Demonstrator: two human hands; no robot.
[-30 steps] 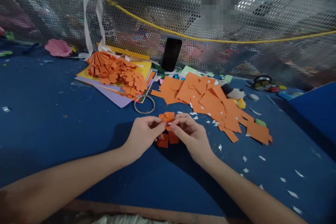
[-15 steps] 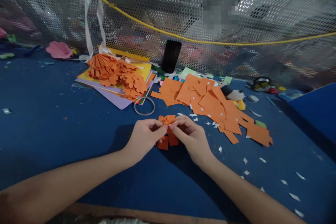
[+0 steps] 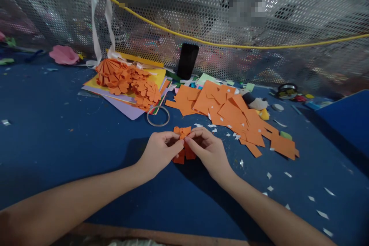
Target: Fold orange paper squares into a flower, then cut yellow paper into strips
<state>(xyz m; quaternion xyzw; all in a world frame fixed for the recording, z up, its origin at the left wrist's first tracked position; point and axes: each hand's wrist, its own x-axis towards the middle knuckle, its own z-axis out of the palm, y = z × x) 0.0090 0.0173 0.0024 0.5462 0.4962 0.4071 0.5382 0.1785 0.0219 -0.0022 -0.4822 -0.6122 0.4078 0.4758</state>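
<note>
My left hand (image 3: 158, 153) and my right hand (image 3: 209, 150) meet at the middle of the blue table (image 3: 52, 142). Both pinch a small folded orange paper piece (image 3: 182, 132) between fingertips. Under the hands lie a few more small orange pieces (image 3: 184, 155). A spread of loose orange paper squares (image 3: 230, 113) lies just beyond my right hand. A heap of finished orange paper petals (image 3: 128, 80) rests on coloured sheets at the back left.
A tape ring (image 3: 158, 115) lies beyond my left hand. A black phone (image 3: 188, 61) leans on the perforated metal screen (image 3: 288, 27). A pink paper flower (image 3: 63, 54) sits far left. White paper scraps (image 3: 288, 184) dot the right side. A tape roll (image 3: 286, 90) is at the back right.
Both hands have drawn slightly closer together on the orange piece, fingers working it; little else has moved.
</note>
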